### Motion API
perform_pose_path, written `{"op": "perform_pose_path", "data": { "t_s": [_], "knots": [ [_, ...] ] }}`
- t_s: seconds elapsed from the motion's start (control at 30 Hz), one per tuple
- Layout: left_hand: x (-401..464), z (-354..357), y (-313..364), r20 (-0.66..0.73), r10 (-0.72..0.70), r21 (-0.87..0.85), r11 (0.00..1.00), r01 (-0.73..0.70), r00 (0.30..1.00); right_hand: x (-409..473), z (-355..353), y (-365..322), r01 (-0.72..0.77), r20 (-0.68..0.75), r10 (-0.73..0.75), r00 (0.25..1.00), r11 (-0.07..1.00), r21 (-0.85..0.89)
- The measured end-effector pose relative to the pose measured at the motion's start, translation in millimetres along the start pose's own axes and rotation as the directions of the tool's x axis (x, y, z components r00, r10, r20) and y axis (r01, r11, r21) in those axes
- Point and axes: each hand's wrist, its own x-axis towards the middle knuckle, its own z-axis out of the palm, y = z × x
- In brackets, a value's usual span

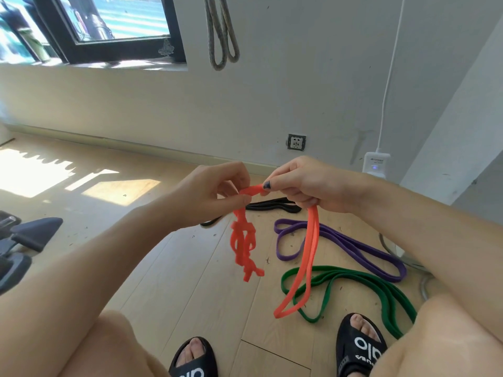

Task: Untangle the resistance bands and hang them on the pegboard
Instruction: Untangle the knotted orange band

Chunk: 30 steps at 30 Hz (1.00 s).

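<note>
Biggest thing first: the floor (168, 268), with three bands laid out on it. The green band (353, 278) is seen at about 5 o'clock from the hands, the purple band (340, 240) at roughly 4 o'clock, and the black band (272, 206) just under the hands. All three look free of knots, so that part can be judged done for them, but none of them has been hung.

The orange band (302, 265) is being held up over the floor. Its right end is gripped in the right hand (307, 183), with a clean loop hanging down at 6 o'clock. A flat bit of the same band is pinched by the left hand (215, 191), fingers curled on it, and a knotted clump dangles below that hand. So orange is judged mid-untangle.

A grey band (221, 31) is seen hanging on the wall at 12 o'clock; what it hangs from is out of frame, and no pegboard can be made out.

Writing: white letters on the black slides (359, 346), cropped and not readable. The small print on the white adapter (377, 164) at 2 o'clock is too blurry to read.
</note>
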Motion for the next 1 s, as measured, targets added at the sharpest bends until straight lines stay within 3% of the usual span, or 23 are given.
{"op": "perform_pose_path", "data": {
  "t_s": [0.17, 0.43, 0.7, 0.87, 1.0],
  "knots": [
    [1.9, 5.4, 1.3, -0.057, 0.001, 0.029, 1.000, 0.001, 0.998, -1.8, 2.7, -2.7, -0.004, 0.039, 0.003, 0.999, 1.000, 0.022],
    [2.7, 9.4, 4.1, -0.018, -0.014, 0.116, 0.993, 0.016, 1.000, 0.8, 7.9, -2.2, 0.032, -0.014, -0.032, 0.999, 0.999, -0.019],
    [2.4, 10.2, 2.5, -0.050, 0.008, 0.004, 1.000, -0.008, 0.999, 0.9, 6.0, 1.6, 0.084, -0.103, -0.086, 0.991, 0.996, -0.025],
    [3.6, 10.5, 0.2, -0.092, 0.014, 0.067, 0.998, -0.008, 0.996, 2.9, 9.6, -0.7, 0.080, -0.108, -0.081, 0.991, 0.997, -0.009],
    [4.7, 11.0, 3.8, -0.082, -0.086, -0.096, 0.992, 0.078, 0.993, 5.2, 7.7, -0.3, 0.088, -0.124, -0.083, 0.989, 0.995, 0.037]
  ]
}}
